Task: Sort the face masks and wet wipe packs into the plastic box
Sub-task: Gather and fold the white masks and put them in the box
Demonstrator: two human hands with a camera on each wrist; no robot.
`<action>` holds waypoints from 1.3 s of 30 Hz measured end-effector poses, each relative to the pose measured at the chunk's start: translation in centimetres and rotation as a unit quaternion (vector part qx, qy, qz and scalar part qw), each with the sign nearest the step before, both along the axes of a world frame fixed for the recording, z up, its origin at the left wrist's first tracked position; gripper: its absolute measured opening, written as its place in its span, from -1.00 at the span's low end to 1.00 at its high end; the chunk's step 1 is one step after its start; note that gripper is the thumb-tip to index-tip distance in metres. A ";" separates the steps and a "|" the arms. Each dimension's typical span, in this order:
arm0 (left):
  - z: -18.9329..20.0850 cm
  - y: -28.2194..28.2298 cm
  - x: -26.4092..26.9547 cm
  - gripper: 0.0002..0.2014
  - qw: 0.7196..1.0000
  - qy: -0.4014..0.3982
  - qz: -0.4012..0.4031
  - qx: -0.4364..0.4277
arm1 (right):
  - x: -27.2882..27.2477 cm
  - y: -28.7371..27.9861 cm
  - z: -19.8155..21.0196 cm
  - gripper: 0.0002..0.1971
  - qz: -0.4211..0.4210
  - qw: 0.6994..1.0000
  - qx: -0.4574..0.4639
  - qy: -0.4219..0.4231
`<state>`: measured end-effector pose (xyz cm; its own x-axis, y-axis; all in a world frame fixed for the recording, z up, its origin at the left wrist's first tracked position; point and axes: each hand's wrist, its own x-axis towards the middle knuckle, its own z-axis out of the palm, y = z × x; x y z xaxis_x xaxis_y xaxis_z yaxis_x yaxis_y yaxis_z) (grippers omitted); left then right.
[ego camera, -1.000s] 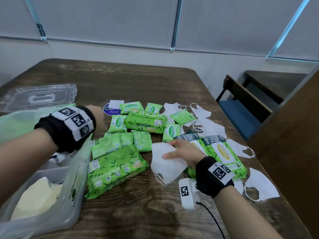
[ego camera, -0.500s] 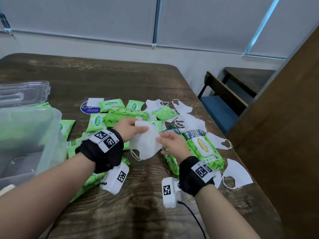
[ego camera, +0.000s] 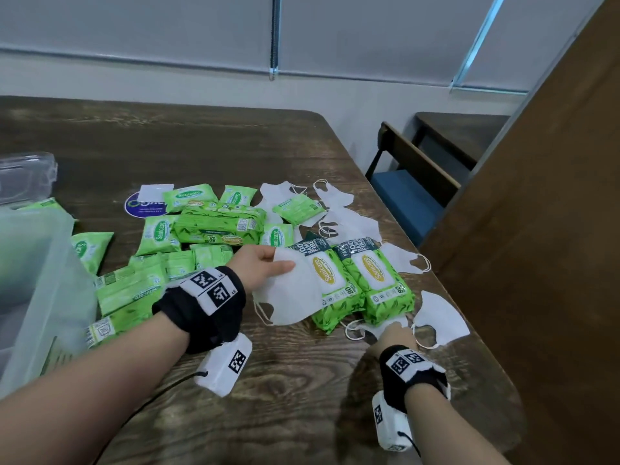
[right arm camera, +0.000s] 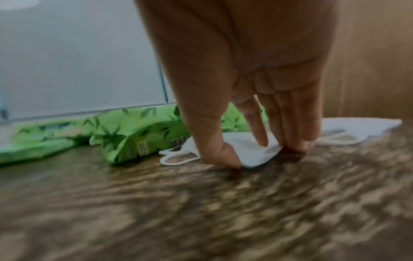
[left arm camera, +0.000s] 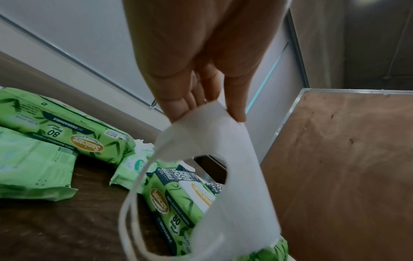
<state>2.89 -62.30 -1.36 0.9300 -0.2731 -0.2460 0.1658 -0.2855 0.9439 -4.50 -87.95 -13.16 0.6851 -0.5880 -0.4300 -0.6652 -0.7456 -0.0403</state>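
My left hand pinches a white face mask by its top edge and holds it above the table; the left wrist view shows thumb and fingers on the mask, ear loops hanging. My right hand reaches down onto another white mask that lies flat in front of two large green wipe packs. In the right wrist view its fingertips touch this mask with thumb and fingers either side. The clear plastic box stands at the left.
Several small and large green wipe packs are strewn over the dark wooden table, with more white masks near its right edge. A clear lid lies at far left. A brown panel and a chair stand to the right.
The mask passed from my right hand to my left, which now holds it alone. My right hand moved down and right onto another mask near the table's front right.
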 end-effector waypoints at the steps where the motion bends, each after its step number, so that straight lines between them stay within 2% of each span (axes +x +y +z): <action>1: -0.1 -0.3 -0.2 -0.96 1.000 -0.004 -0.007 0.007 | 0.1 -0.3 0.1 -0.55 0.037 0.999 -0.009 0.004; 4: -0.1 -1.0 -0.6 -0.94 0.999 -0.020 -0.031 0.029 | -0.1 -0.7 0.9 -0.72 0.122 0.992 -0.037 0.010; 7: 0.3 -1.1 -0.8 -0.94 0.996 -0.038 -0.063 0.059 | -0.2 0.3 1.7 -0.82 0.142 0.989 -0.025 -0.007; 8: 0.5 -1.0 -0.8 -0.94 0.994 -0.041 -0.073 0.063 | -0.2 0.8 2.1 -0.86 0.148 0.989 -0.001 -0.013; 9: 0.8 -0.9 -0.8 -0.94 0.993 -0.045 -0.083 0.065 | 0.0 1.2 2.4 -0.81 0.153 0.987 0.038 -0.023; 11: 1.6 -0.5 -0.8 -0.94 0.993 -0.053 -0.092 0.060 | 0.3 2.3 3.8 -0.72 0.125 0.974 0.174 -0.077; 12: 2.1 -0.3 -0.8 -0.96 0.993 -0.058 -0.091 0.052 | 0.3 2.9 4.9 -0.69 0.097 0.957 0.247 -0.114; 15: 3.7 0.8 -0.7 -0.85 0.993 -0.072 -0.095 0.021 | 0.6 4.0 7.9 -0.72 0.015 0.879 0.429 -0.208; 17: 4.7 1.5 -0.5 -0.68 0.990 -0.086 -0.111 0.024 | 0.9 4.5 9.7 -0.72 -0.008 0.830 0.505 -0.239; 19: 5.8 2.1 -0.6 -0.51 0.987 -0.098 -0.121 0.034 | 1.1 5.2 11.0 -0.76 0.000 0.794 0.551 -0.257; 21: 6.6 2.7 -0.6 -0.19 0.983 -0.117 -0.128 0.061 | 1.3 5.6 11.8 -0.65 0.014 0.773 0.576 -0.266; 22: 6.9 2.9 -0.7 -0.12 0.982 -0.123 -0.128 0.070 | 1.5 5.9 12.2 -0.70 0.023 0.767 0.582 -0.268; 24: 7.5 3.1 -0.9 -0.31 0.979 -0.142 -0.118 0.082 | 1.6 6.3 13.1 -0.90 0.046 0.747 0.602 -0.277; 27: 8.2 3.2 -1.2 -0.61 0.967 -0.194 -0.083 0.145 | 1.7 6.8 13.7 -0.87 0.073 0.745 0.589 -0.305; 30: 8.2 3.1 -1.3 -0.70 0.953 -0.231 -0.063 0.188 | 1.8 7.3 14.1 -0.64 0.094 0.753 0.562 -0.328; 32: 8.4 3.0 -1.4 -0.76 0.955 -0.228 -0.066 0.176 | 1.8 7.5 14.6 -0.61 0.083 0.740 0.563 -0.360; 34: 8.8 3.1 -1.6 -0.74 0.961 -0.221 -0.084 0.144 | 2.0 7.4 15.0 -0.62 0.065 0.718 0.569 -0.396; 36: 9.2 3.1 -1.6 -0.59 0.961 -0.222 -0.100 0.130 | 2.2 7.4 15.6 -0.58 0.058 0.696 0.574 -0.428; 39: 9.4 3.3 -1.3 -0.46 0.960 -0.236 -0.096 0.116 | 2.5 7.5 16.1 -0.77 0.031 0.670 0.590 -0.450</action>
<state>1.61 -58.99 8.02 0.8906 -0.4396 0.1161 -0.3418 -0.4789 0.8086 -1.98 -80.47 2.90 0.9865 -0.1606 0.0326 0.0545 0.1339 -0.9895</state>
